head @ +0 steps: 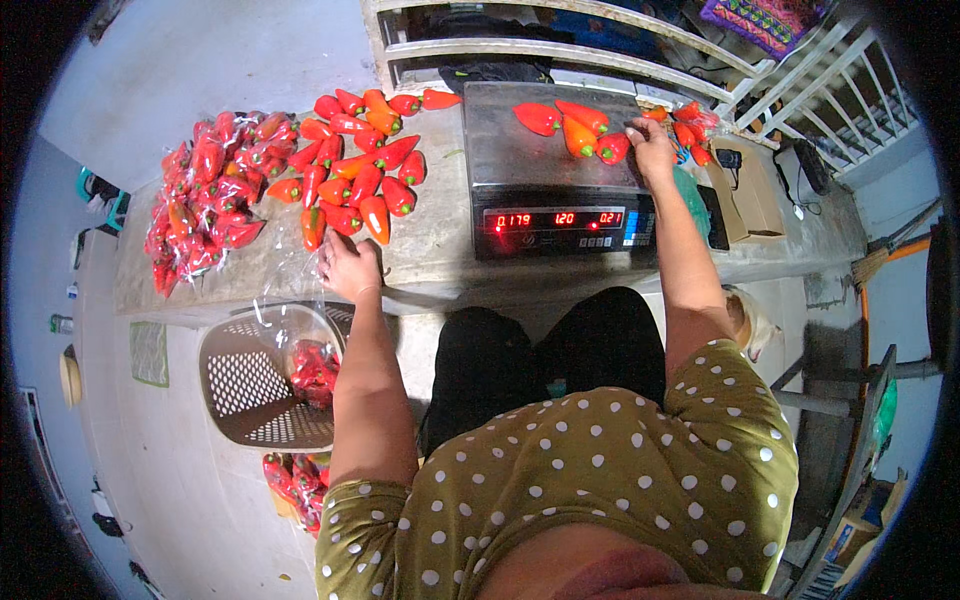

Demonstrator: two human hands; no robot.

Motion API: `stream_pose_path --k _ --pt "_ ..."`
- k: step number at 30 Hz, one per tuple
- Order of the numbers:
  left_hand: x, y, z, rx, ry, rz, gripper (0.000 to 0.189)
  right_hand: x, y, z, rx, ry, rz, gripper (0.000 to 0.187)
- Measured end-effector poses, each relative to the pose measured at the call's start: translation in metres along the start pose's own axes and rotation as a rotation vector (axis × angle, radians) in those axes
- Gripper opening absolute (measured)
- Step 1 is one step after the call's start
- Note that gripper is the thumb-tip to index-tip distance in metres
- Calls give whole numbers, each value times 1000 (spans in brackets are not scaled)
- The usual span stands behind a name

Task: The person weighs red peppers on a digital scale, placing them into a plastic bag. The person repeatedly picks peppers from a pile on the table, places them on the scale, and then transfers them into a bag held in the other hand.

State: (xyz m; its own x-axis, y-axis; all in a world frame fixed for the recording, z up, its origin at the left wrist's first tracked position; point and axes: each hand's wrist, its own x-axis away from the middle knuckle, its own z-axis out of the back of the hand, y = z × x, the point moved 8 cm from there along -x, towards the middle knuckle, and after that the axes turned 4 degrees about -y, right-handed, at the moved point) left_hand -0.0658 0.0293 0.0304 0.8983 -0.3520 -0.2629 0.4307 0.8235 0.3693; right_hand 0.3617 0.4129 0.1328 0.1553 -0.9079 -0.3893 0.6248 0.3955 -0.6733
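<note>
On the pan of a black digital scale (pixel 501 161) lie several red and orange peppers (pixel 579 136), and its red display is lit. My right hand (pixel 651 148) is at the pan's right edge, its fingertips by the rightmost red pepper (pixel 613 148); whether it grips anything cannot be told. Left of the scale, loose peppers (pixel 365 184) are spread on the concrete counter (pixel 442 262). At the counter's front edge my left hand (pixel 349 266) is beside a clear plastic bag (pixel 289 281), apparently holding it, just below an orange pepper (pixel 313 227).
Bagged red peppers (pixel 214 187) are heaped at the counter's left. A perforated plastic basket (pixel 247 375) with more bagged peppers stands below, and further bags (pixel 296 487) lie behind it. Right of the scale are more peppers (pixel 688 127), a green bag (pixel 691 202) and an open cardboard box (pixel 757 199).
</note>
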Motion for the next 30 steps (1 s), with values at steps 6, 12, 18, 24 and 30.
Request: stream_pose_path --k 6,12,18,24,30 --pt "1 3 1 -1 -2 -25 62 8 5 20 -121 43 38 25" --pt "3 4 5 1 -3 7 60 26 -17 35 -210 -31 -7 27" --pt "0 1 2 23 14 -17 61 26 -54 39 18 13 149 29" --pt "-3 3 -1 11 -7 -16 63 -6 -83 -4 93 -306 148 43" --pt "-2 1 1 -18 -8 -2 62 -57 -62 -65 365 -698 45 74"
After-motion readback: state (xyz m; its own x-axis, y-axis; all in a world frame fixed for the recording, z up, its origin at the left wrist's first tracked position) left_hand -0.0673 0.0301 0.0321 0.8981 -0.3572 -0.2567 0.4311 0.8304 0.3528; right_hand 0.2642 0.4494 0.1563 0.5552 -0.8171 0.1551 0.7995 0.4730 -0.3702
